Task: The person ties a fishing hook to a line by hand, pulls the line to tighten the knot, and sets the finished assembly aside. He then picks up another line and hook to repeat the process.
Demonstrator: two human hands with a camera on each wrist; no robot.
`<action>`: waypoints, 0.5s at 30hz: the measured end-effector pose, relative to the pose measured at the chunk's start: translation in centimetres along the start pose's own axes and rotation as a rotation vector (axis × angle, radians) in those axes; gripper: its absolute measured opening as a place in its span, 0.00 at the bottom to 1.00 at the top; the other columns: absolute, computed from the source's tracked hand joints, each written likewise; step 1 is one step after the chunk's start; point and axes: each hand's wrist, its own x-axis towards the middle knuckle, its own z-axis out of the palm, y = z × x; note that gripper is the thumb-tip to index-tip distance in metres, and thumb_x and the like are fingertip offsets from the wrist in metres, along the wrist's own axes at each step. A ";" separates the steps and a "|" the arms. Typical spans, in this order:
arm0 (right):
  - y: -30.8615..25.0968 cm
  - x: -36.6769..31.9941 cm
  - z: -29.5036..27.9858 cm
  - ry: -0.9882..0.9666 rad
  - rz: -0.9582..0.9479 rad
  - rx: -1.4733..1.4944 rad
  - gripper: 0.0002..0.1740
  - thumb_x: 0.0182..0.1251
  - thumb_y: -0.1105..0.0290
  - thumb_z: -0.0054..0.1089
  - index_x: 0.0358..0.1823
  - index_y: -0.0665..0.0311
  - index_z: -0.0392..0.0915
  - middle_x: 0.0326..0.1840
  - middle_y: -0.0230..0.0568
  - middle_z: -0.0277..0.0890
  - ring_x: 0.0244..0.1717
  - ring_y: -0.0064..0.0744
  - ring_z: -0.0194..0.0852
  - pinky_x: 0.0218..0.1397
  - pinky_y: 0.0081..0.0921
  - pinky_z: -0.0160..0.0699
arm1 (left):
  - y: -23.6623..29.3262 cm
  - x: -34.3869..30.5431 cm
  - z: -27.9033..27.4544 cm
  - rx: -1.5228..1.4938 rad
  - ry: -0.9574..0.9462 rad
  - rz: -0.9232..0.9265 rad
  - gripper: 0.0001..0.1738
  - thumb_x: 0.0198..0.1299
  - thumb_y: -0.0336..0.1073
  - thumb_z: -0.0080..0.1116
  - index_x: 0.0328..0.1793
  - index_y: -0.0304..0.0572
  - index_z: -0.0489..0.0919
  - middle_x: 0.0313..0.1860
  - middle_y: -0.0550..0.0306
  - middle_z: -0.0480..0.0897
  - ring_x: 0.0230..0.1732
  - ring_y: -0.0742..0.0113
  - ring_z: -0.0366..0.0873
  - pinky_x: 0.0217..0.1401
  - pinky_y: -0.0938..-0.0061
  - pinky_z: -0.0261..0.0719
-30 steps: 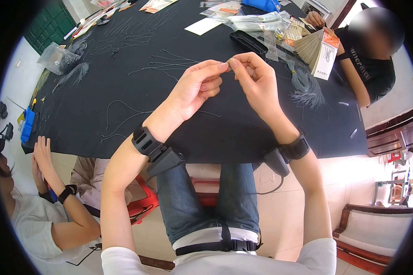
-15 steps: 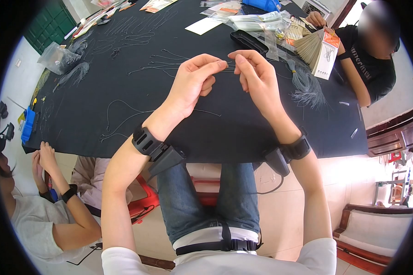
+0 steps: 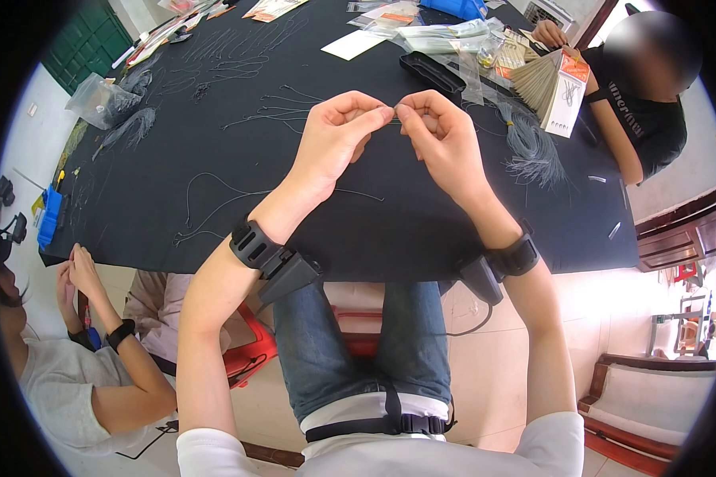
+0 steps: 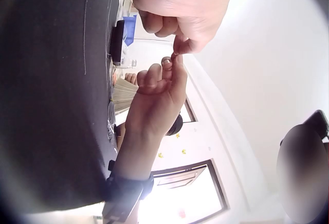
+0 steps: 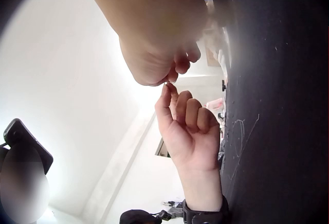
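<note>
In the head view my left hand [image 3: 330, 143] and right hand [image 3: 445, 143] meet above the black tabletop, thumbs and index fingertips pinched together. A tiny piece [image 4: 175, 54] shows between the fingertips in the left wrist view; the fingers hide most of it, and I cannot tell its kind. The other fingers of both hands are curled inward. Thin dark lines with small knotted ends [image 3: 282, 99] fan out on the cloth behind the left hand. More looped line [image 3: 195, 199] lies nearer me, partly covered by my left forearm.
A tied bundle of grey line [image 3: 525, 135] lies right of my hands. Beyond are an open black case [image 3: 429, 71], plastic packets [image 3: 445, 40] and a fanned stack of cards [image 3: 541, 87]. A clear bag [image 3: 99, 102] stands far left. People sit at both sides.
The fingertips of my two hands came slightly apart half a second ago and are together again now. The left hand's lower fingers have tucked in more. The things on the table stay put.
</note>
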 end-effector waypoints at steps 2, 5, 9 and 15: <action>0.0 0.0 0.1 0.013 -0.016 0.008 0.07 0.61 0.73 0.54 0.34 0.71 0.73 0.18 0.31 0.71 0.18 0.10 0.61 0.20 0.12 0.59 | 0.0 0.0 0.0 0.007 -0.001 0.006 0.05 0.57 0.33 0.55 0.35 0.39 0.77 0.19 0.72 0.69 0.15 0.87 0.54 0.15 0.86 0.46; 0.1 0.0 0.1 0.020 -0.001 -0.003 0.06 0.61 0.74 0.54 0.33 0.71 0.72 0.16 0.28 0.68 0.17 0.09 0.58 0.19 0.12 0.56 | 0.0 0.1 0.0 0.015 0.005 0.007 0.06 0.58 0.33 0.55 0.35 0.39 0.77 0.19 0.72 0.68 0.15 0.87 0.53 0.16 0.86 0.47; 0.0 0.0 0.2 0.041 0.003 0.042 0.06 0.61 0.74 0.53 0.32 0.71 0.72 0.15 0.26 0.66 0.17 0.08 0.56 0.19 0.12 0.54 | 0.1 0.0 0.0 0.023 0.004 0.012 0.06 0.57 0.33 0.55 0.35 0.38 0.77 0.18 0.72 0.68 0.15 0.87 0.53 0.16 0.86 0.47; 0.3 0.0 0.1 0.042 0.018 0.048 0.06 0.61 0.73 0.53 0.32 0.71 0.73 0.16 0.26 0.67 0.17 0.08 0.57 0.19 0.12 0.55 | 0.1 0.0 0.1 0.020 0.024 0.005 0.06 0.57 0.33 0.55 0.35 0.39 0.77 0.16 0.73 0.66 0.14 0.87 0.53 0.16 0.86 0.46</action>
